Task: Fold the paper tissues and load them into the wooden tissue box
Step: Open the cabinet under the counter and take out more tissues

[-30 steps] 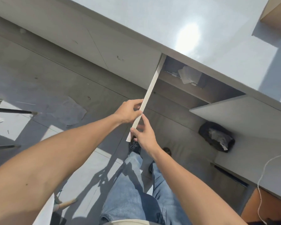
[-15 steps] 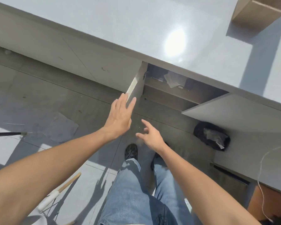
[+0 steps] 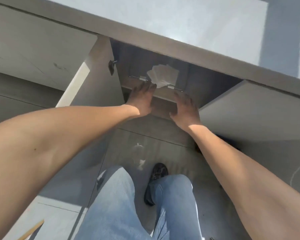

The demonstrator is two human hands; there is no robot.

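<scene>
Both grips released, left hand (image 3: 142, 99) touching tissues (image 3: 163, 76), right hand (image 3: 184, 110) just beside.

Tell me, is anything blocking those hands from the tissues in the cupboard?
Nothing visible. Both cupboard doors stand open, and the left hand and right hand reach in with spread fingers. The tissues sit on the shelf just beyond the left fingertips.

The person has two bare, sleeveless forearms, a left hand (image 3: 141, 99) and right hand (image 3: 185, 111), light blue jeans (image 3: 118, 205), and a dark shoe (image 3: 155, 181) beside the jeans.
</scene>
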